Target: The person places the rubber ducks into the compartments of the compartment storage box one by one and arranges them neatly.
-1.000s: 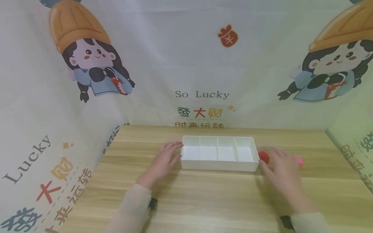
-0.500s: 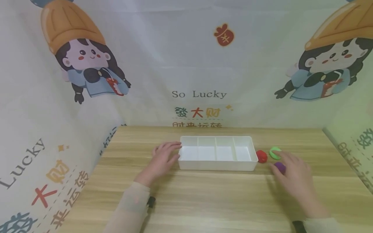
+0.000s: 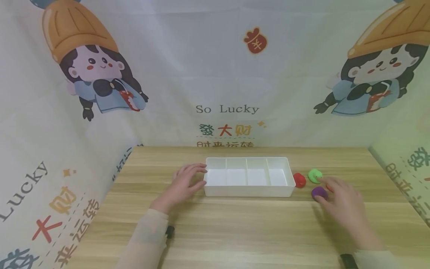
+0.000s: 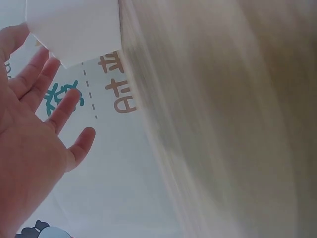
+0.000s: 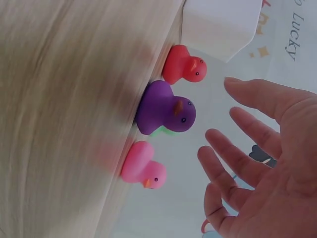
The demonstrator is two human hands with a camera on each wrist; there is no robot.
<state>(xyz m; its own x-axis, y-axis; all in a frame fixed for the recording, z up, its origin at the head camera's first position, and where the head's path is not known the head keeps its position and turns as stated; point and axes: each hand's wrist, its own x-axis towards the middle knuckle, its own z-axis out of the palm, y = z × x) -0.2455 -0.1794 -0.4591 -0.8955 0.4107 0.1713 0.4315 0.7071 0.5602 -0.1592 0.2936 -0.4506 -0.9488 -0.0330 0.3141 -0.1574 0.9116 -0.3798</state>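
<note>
A long white box [image 3: 248,191] with several compartments stands on the table. My left hand [image 3: 183,183] is at its left end, fingertips against the wall; in the left wrist view those fingers are spread below the box corner [image 4: 79,34]. My right hand [image 3: 346,201] hovers over toy ducks, fingers apart and holding nothing. A red duck [image 3: 299,180] sits beside the box's right end, a green duck [image 3: 315,175] farther right, and a purple duck [image 3: 319,193] nearer me by my thumb. The right wrist view also shows a pink duck [image 5: 143,163], mostly hidden by my hand in the head view.
The wooden table [image 3: 235,231] ends at a printed cloth [image 3: 221,74] hung behind it and along both sides. Dark wrist straps [image 3: 349,260] show at my sleeves.
My right hand has moved right, away from the box's end, uncovering the green and purple ducks and covering the pink one. My left hand stays at the box. The head view has shifted slightly.
</note>
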